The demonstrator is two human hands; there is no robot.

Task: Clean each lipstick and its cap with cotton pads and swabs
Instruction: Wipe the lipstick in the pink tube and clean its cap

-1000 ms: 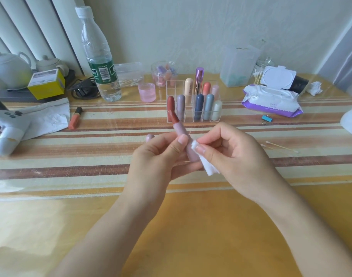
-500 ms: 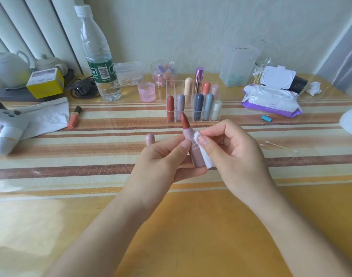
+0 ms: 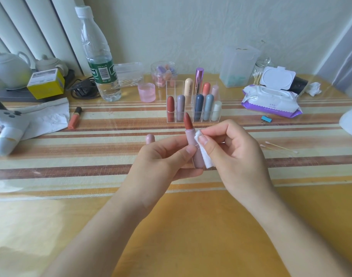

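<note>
Head view shows both hands above the striped worktop (image 3: 71, 166), close together. The left hand (image 3: 161, 162) grips the lower part of a pink lipstick (image 3: 191, 137) between thumb and fingers and holds it almost upright, with the red-brown stick out of the tube. The right hand (image 3: 237, 154) pinches a white cotton pad (image 3: 208, 158) with thumb and forefinger and presses it on the right side of the tube. The pink cap (image 3: 150, 138) stands on the worktop just behind the left hand, partly hidden. Further back is a clear organizer (image 3: 170, 87) with other lipsticks standing in its compartments. Two cotton swabs (image 3: 279, 146) lie on the worktop to the right of the right hand.
</note>
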